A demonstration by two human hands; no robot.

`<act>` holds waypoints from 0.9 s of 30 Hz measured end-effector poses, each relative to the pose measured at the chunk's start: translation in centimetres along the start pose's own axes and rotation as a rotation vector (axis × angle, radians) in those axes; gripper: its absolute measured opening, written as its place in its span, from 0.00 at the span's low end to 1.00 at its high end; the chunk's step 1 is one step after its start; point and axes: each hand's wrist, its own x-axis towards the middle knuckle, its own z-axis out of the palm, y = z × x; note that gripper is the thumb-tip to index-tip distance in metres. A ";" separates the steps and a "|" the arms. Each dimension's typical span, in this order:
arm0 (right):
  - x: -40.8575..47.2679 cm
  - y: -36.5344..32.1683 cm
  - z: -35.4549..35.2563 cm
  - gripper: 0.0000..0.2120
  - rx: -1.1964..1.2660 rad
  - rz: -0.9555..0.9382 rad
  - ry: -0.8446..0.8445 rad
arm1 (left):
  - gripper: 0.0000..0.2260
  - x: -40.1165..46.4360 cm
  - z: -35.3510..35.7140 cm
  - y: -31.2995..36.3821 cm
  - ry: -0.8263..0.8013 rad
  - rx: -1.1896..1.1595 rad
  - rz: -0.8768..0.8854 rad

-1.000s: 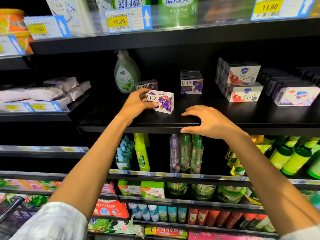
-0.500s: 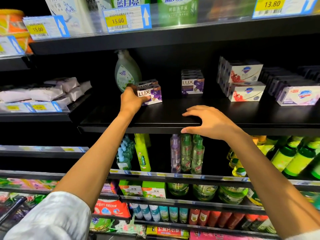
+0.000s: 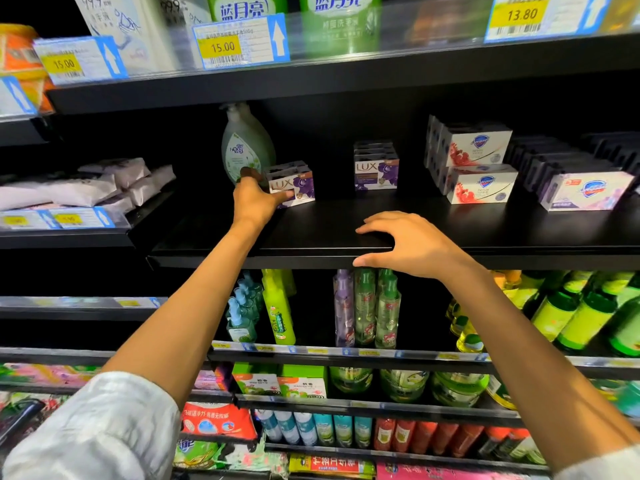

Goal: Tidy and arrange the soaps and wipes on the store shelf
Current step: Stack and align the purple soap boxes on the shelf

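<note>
Gripping a purple LUX soap box (image 3: 294, 187) at its left end, the left hand (image 3: 254, 202) holds it on the black shelf (image 3: 450, 230) beside a green pump bottle (image 3: 244, 147); the right hand (image 3: 412, 245), fingers spread, rests on the shelf's front edge.

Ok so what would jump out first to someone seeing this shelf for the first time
Two bare arms reach up to the black shelf: the left hand holds a purple LUX soap box beside a green pump bottle, while the right hand rests on the shelf's front edge. Yellow price tags glow on the shelf above.
</note>
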 end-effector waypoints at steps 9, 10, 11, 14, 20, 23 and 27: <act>0.7 0.5 -0.9 0.08 0.590 0.057 0.181 | 0.14 -6.9 -1.0 1.6 -0.329 -0.127 0.291; 1.2 0.7 -1.2 0.07 0.661 0.079 0.220 | 0.15 -7.8 -0.9 1.9 -0.463 -0.130 0.345; 2.0 1.0 -1.3 0.07 0.719 0.110 0.261 | 0.17 -8.4 -0.7 2.1 -0.568 -0.102 0.398; 5.0 2.2 -1.9 0.11 0.839 0.250 0.357 | 0.24 -8.8 -0.4 2.4 -0.715 0.086 0.518; 10.0 5.0 -1.6 0.27 0.763 0.391 0.539 | 0.26 -8.4 0.1 1.3 -0.732 0.146 0.531; 12.0 5.3 -1.4 0.34 0.723 0.412 0.498 | 0.27 -8.2 0.1 1.1 -0.730 0.143 0.518; 13.8 5.6 -1.2 0.32 0.629 0.471 0.469 | 0.27 -8.2 0.2 1.0 -0.733 0.104 0.503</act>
